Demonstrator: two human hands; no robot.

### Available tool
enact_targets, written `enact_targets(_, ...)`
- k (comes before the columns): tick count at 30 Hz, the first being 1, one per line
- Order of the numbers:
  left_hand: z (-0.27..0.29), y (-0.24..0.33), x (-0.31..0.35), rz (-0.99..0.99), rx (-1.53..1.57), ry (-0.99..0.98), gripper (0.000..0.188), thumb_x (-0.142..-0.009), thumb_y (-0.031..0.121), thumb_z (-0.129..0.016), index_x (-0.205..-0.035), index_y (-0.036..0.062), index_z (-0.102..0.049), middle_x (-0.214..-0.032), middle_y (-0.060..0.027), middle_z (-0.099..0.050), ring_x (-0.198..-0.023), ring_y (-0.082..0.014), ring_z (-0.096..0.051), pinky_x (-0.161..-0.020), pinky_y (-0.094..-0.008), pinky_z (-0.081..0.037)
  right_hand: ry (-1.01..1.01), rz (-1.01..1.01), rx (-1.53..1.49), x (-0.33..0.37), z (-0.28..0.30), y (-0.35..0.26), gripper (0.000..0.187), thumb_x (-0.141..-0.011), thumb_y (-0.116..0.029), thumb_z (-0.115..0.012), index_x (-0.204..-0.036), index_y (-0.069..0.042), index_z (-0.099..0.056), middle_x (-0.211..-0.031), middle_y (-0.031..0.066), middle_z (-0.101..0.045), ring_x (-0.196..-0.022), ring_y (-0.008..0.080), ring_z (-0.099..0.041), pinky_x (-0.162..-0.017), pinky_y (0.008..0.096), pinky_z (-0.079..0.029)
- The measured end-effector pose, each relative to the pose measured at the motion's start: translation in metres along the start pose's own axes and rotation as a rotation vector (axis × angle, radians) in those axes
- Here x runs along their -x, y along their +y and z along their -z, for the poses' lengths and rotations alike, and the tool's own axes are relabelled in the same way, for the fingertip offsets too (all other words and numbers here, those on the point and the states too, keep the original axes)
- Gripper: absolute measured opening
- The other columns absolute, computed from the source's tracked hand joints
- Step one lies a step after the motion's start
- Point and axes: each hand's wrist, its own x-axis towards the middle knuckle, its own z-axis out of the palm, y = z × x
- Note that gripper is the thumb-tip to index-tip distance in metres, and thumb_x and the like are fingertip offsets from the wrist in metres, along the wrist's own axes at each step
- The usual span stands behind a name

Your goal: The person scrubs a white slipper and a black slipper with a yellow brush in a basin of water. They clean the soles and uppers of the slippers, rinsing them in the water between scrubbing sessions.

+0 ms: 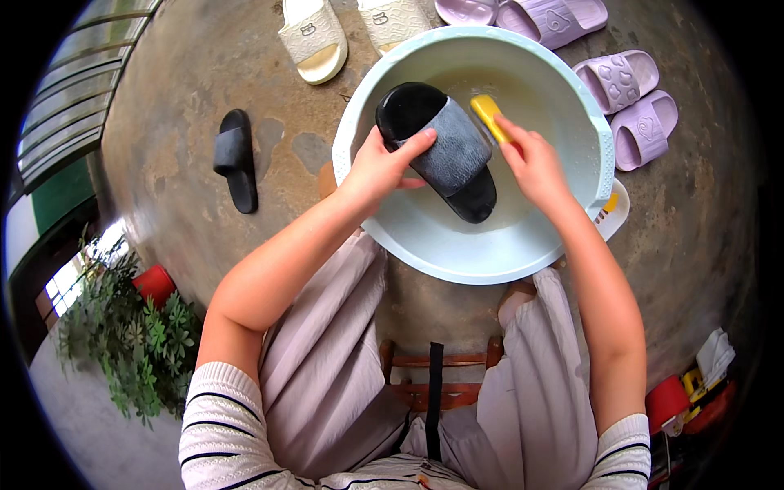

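Though glossy black, grey-strapped slipper [454,152].

Brown floor [188,90], concrete-looking, marked with greyish patches [310,151]. Large pale-blue basin [474,269] sits well in from floor's left edge. Single black slide [233,151] lies between basin and that edge. Toward far edge: two cream slides [313,37], two lilac slides [555,20]. Toward right edge: second lilac pair [641,139], angled; white slipper [616,216] partly hidden by basin.
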Motion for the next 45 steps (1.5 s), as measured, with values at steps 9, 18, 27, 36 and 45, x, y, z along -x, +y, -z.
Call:
enact_targets(9, -0.007, -0.021, -0.012, -0.726, -0.776, 0.257, 0.083, -0.078, 0.024, -0.086, -0.146, 0.0080, -0.041, -0.139, -0.0305, -0.049, -0.131, -0.0399, -0.049, -0.105, -0.0466, -0.047, 0.154, 0.094, -0.264, 0.062, -0.015, -0.060, 0.044, -0.097, -0.016, -0.068, -0.140, -0.020, -0.064, -0.083, 0.0112, -0.055, -0.070, 0.0248, -0.058, -0.067, 0.0358, -0.049)
enact_targets(18, -0.037, -0.029, -0.008, -0.916, -1.079, 0.330, 0.081, -0.064, 0.017, -0.090, -0.133, 0.0014, -0.051, -0.153, -0.0352, -0.026, -0.139, -0.0603, -0.029, -0.112, -0.0591, -0.038, 0.110, 0.097, -0.227, 0.073, -0.014, -0.059, 0.043, -0.097, -0.014, -0.066, -0.140, -0.018, -0.063, -0.085, 0.0109, -0.056, -0.068, 0.0268, -0.058, -0.066, 0.0379, -0.050)
enact_targets(27, -0.032, -0.025, -0.035, -0.680, -1.102, 0.196, 0.106, -0.062, 0.014, -0.088, -0.153, 0.0041, -0.035, -0.137, -0.0238, -0.050, -0.129, -0.0446, -0.049, -0.105, -0.0472, -0.049, 0.130, 0.090, -0.171, 0.070, -0.016, -0.054, 0.041, -0.097, -0.015, -0.066, -0.138, -0.019, -0.065, -0.082, 0.0104, -0.053, -0.068, 0.0270, -0.058, -0.064, 0.0386, -0.050)
enact_targets(36, -0.033, -0.025, -0.042, -0.680, -1.013, 0.150, 0.095, -0.057, 0.007, -0.089, -0.142, 0.0116, -0.048, -0.127, -0.0178, -0.053, -0.119, -0.0407, -0.054, -0.100, -0.0465, -0.051, 0.261, 0.141, -0.045, 0.038, -0.026, -0.031, 0.043, -0.097, -0.015, -0.066, -0.140, -0.020, -0.063, -0.082, 0.0121, -0.054, -0.069, 0.0300, -0.057, -0.065, 0.0415, -0.049)
enact_targets(45, -0.027, -0.029, -0.030, -0.761, -0.946, 0.131, 0.084, -0.061, 0.000, -0.081, -0.137, 0.0025, -0.044, -0.122, -0.0230, -0.049, -0.115, -0.0428, -0.051, -0.098, -0.0470, -0.050, 0.192, 0.135, -0.145, 0.088, -0.031, -0.047, 0.046, -0.094, -0.012, -0.069, -0.139, -0.021, -0.065, -0.080, 0.0120, -0.052, -0.066, 0.0280, -0.058, -0.063, 0.0383, -0.050)
